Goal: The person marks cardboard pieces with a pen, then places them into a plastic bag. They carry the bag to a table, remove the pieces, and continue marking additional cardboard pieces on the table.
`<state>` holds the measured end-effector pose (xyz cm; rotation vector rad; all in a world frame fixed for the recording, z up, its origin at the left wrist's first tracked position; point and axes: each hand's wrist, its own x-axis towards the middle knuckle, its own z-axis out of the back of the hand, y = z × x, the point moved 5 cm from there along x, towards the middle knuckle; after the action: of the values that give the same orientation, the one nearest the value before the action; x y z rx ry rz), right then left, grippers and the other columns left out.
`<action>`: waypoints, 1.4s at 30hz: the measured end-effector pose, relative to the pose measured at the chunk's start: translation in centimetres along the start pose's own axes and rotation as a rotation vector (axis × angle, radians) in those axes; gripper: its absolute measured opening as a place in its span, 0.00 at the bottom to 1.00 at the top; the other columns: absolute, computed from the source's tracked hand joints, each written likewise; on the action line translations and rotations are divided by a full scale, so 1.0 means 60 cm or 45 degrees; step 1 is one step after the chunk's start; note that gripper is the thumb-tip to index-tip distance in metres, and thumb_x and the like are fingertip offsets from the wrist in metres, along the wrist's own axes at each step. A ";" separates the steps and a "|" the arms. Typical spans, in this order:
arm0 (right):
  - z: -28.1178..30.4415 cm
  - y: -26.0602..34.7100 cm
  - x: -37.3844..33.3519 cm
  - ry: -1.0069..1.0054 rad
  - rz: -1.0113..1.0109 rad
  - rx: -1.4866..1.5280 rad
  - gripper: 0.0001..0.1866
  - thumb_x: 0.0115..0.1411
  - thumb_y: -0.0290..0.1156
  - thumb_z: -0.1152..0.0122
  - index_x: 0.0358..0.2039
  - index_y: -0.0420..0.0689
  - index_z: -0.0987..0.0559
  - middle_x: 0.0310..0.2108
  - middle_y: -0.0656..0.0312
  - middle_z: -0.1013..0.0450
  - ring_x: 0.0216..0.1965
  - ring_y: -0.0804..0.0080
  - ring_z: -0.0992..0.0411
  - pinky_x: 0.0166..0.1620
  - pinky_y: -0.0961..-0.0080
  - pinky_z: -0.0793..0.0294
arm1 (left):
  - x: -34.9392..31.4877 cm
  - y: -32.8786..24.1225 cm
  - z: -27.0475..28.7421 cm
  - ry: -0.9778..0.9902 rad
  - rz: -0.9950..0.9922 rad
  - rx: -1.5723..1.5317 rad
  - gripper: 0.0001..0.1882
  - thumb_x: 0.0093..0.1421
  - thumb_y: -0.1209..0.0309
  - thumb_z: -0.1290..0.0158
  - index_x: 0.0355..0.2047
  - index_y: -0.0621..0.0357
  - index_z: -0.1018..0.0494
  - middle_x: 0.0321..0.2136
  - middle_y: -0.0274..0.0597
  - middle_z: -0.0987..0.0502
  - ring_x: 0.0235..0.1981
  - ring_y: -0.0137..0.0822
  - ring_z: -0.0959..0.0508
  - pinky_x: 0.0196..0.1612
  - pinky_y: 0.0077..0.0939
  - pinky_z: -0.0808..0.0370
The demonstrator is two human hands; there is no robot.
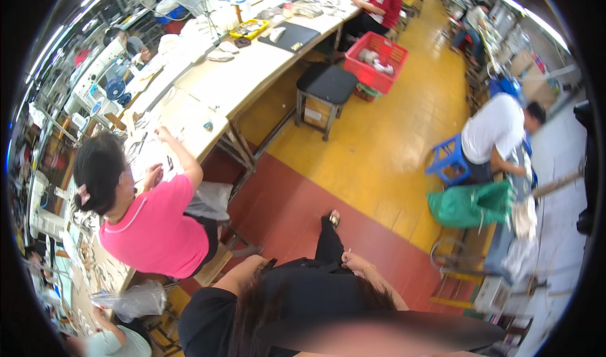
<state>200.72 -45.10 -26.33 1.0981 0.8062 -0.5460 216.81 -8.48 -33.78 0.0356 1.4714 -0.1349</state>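
Observation:
My right hand [357,261] is in front of my black clothing with its fingers curled together. A tiny pale tip shows at the fingers, too small to name. A thin bracelet circles that wrist. On the other side, my left hand [257,263] is close to my body, beside a small dark object [269,265]; its fingers are mostly hidden, and whether it grips that object does not show. One of my feet, in a sandal [334,218], is stepped forward on the red floor [287,199].
A person in a pink shirt [154,227] works at the long table [208,98] on the left. Ahead stand a black-topped stool [326,82] and a red crate [379,44]. At right, a person in white sits on a blue stool [447,158] near a green sack [464,205].

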 end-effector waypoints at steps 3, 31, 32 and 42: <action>0.183 0.094 0.028 0.096 0.308 -0.255 0.07 0.58 0.20 0.48 0.28 0.46 0.34 0.22 0.68 0.41 0.24 0.77 0.41 0.26 0.74 0.41 | -0.026 -0.111 0.105 -0.113 -0.038 -0.231 0.21 0.59 0.56 0.48 0.49 0.53 0.25 0.40 0.43 0.20 0.39 0.39 0.18 0.44 0.32 0.23; 0.767 0.837 0.643 0.224 0.503 -0.707 0.06 0.50 0.23 0.46 0.30 0.45 0.28 0.26 0.51 0.26 0.31 0.52 0.25 0.35 0.61 0.29 | -0.148 -0.342 1.045 -0.510 -0.123 0.196 0.16 0.63 0.70 0.58 0.43 0.58 0.21 0.43 0.48 0.20 0.44 0.45 0.19 0.44 0.40 0.23; 0.776 0.877 0.665 0.194 0.535 -0.824 0.06 0.51 0.23 0.45 0.31 0.45 0.28 0.26 0.52 0.25 0.32 0.51 0.25 0.35 0.60 0.29 | -0.156 -0.337 1.049 -0.578 -0.116 0.165 0.16 0.63 0.70 0.58 0.43 0.58 0.21 0.43 0.48 0.20 0.44 0.45 0.19 0.45 0.40 0.23; 0.909 1.187 0.738 0.288 0.705 -1.387 0.15 0.54 0.39 0.34 0.29 0.45 0.31 0.24 0.51 0.26 0.32 0.47 0.25 0.35 0.56 0.27 | -0.281 -0.312 1.170 -0.743 -0.133 -0.726 0.18 0.56 0.58 0.48 0.37 0.59 0.20 0.39 0.49 0.20 0.41 0.47 0.20 0.46 0.39 0.23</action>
<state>296.31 -69.12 -9.21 0.3126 0.7798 0.4803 282.58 -33.35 -8.90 -0.5051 0.8849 0.1825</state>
